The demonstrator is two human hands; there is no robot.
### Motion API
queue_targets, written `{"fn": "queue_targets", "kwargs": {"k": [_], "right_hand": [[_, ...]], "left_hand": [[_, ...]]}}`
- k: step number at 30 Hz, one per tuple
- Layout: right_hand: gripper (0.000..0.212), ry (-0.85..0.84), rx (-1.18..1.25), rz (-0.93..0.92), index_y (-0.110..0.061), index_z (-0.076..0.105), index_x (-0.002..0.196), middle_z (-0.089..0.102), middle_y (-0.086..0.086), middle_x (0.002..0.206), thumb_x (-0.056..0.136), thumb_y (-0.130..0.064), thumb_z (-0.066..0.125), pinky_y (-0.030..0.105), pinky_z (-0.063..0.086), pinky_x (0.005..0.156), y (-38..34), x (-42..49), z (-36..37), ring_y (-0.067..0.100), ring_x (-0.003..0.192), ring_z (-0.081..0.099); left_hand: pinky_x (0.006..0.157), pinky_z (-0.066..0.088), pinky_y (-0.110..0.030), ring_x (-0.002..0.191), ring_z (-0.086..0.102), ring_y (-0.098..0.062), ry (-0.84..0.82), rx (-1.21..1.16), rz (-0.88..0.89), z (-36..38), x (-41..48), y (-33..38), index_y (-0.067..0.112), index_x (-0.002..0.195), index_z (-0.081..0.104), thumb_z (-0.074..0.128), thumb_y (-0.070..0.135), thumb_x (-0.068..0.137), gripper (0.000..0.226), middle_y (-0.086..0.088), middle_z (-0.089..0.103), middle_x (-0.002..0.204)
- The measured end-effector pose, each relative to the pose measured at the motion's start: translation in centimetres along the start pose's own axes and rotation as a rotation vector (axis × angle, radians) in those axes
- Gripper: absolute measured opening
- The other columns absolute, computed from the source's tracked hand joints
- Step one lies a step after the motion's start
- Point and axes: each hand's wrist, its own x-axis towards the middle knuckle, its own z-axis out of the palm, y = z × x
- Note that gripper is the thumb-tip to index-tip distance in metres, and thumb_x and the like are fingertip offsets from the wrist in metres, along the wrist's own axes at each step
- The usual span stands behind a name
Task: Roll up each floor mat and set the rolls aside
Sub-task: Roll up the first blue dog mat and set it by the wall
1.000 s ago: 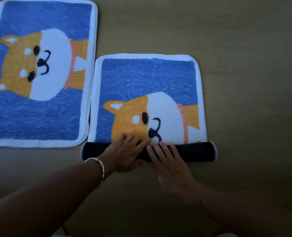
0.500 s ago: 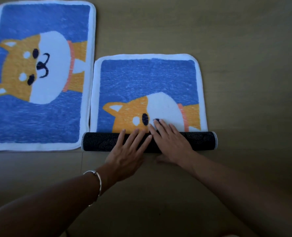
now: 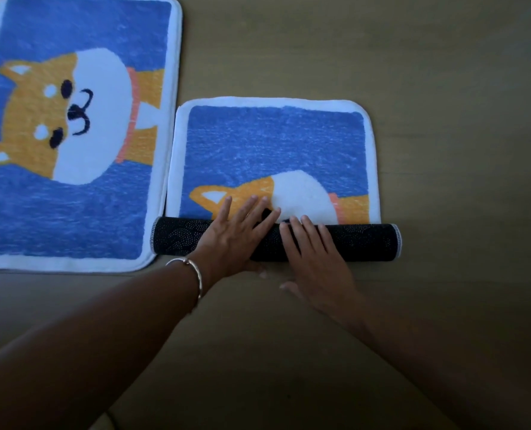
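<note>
My left hand (image 3: 236, 237) and right hand (image 3: 315, 259) press flat, fingers straight, side by side on the roll's (image 3: 366, 242) middle. Its long axis runs left to right across me. The mat (image 3: 273, 144) lies unrolled straight ahead on the floor (image 3: 444, 88) — so the push, I judge, goes forward. A second mat (image 3: 71, 119) lies flat, far left.

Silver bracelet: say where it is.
In the head view, the silver bracelet circles the left wrist, left of centre, just below the dark roll that the left hand presses.
</note>
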Motion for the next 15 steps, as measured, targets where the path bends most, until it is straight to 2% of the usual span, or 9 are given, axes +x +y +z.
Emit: {"fn": "queue_targets", "kwargs": {"k": [3,6,7,11,15], "right_hand": [[0.129,-0.045,0.013,0.012,-0.003,0.032,0.144,0.041,0.02,0.145,0.042,-0.064,0.083,0.047,0.028,0.111,0.7,1.3,-0.9,0.035,0.136,0.037],[0.127,-0.093,0.018,-0.027,-0.006,0.003,0.152,0.01,0.017,0.158,0.064,-0.065,0.073,0.043,0.006,0.117,1.7,2.9,-2.0,0.03,0.147,0.007],[0.127,-0.101,0.021,-0.028,-0.007,-0.002,0.151,0.005,0.015,0.159,0.066,-0.066,0.07,0.042,0.003,0.118,2.0,3.5,-2.3,0.029,0.147,0.002],[0.13,-0.201,0.086,0.002,-0.012,-0.006,0.151,0.0,0.01,0.159,0.064,-0.066,0.073,0.043,0.001,0.118,2.8,5.6,-3.2,0.027,0.147,-0.003],[0.13,-0.199,0.098,0.019,-0.014,-0.004,0.151,0.005,0.009,0.158,0.062,-0.064,0.075,0.045,0.002,0.118,3.1,6.7,-3.7,0.029,0.147,-0.001]], "left_hand": [[0.101,0.039,-0.055,0.136,0.037,-0.031,0.059,-0.028,-0.029,-0.6,0.2,-0.4,0.013,0.145,0.014,0.037,0.084,0.059,0.114,-0.015,0.035,0.149],[0.1,0.04,-0.054,0.131,0.043,-0.032,0.134,-0.01,-0.042,-0.8,-0.2,-0.6,0.015,0.146,0.016,0.059,0.076,0.062,0.112,-0.014,0.043,0.143],[0.099,0.041,-0.055,0.129,0.045,-0.032,0.151,0.002,-0.041,-0.8,-0.5,-0.5,0.015,0.146,0.018,0.064,0.073,0.062,0.112,-0.014,0.046,0.14],[0.099,0.038,-0.057,0.122,0.048,-0.031,0.119,0.047,-0.089,-1.0,-0.7,-0.1,0.014,0.146,0.018,0.069,0.07,0.059,0.115,-0.011,0.049,0.133],[0.103,0.033,-0.051,0.115,0.045,-0.027,-0.025,0.069,-0.146,-2.1,0.6,-0.3,0.016,0.146,-0.001,0.063,0.071,0.067,0.116,-0.008,0.04,0.134]]}}
